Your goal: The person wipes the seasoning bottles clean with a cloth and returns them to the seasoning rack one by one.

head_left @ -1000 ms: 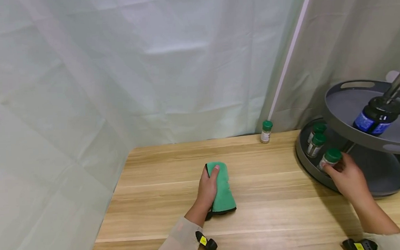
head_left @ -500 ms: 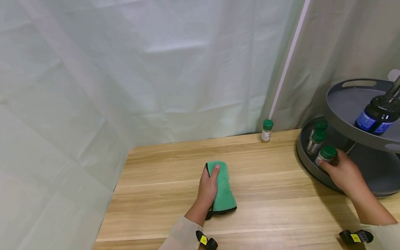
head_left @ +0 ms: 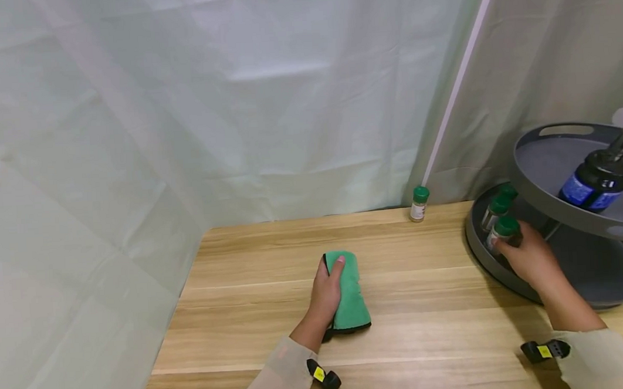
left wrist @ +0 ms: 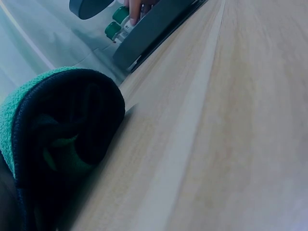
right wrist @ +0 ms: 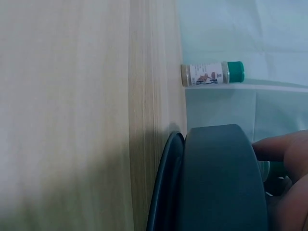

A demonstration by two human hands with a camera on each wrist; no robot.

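My left hand (head_left: pixel 323 296) holds a folded green cloth (head_left: pixel 350 295) with black edging on the table, thumb on top and fingers hidden beneath. In the left wrist view the cloth (left wrist: pixel 29 103) shows its rolled, dark inside. At the right, my right hand (head_left: pixel 534 256) grips a green-capped spice jar (head_left: pixel 506 226) between thumb and fingers, inside the lower tray (head_left: pixel 603 270) of a grey two-tier stand. Two similar jars stand just behind it, the nearer jar (head_left: pixel 498 204) partly covering the farther. From the right wrist, the tray wall (right wrist: pixel 221 178) hides most of the gripped jar.
Another green-capped spice jar (head_left: pixel 419 205) stands upright at the table's back edge, by the curtain. The upper tray (head_left: pixel 549 147) overhangs the lower one and carries a dark bottle with a blue label (head_left: pixel 588 192). The wooden table (head_left: pixel 254 315) stretches left.
My right hand has shifted the gripped jar farther back in the lower tray, up close to the other two jars. The left hand and cloth stay in place.
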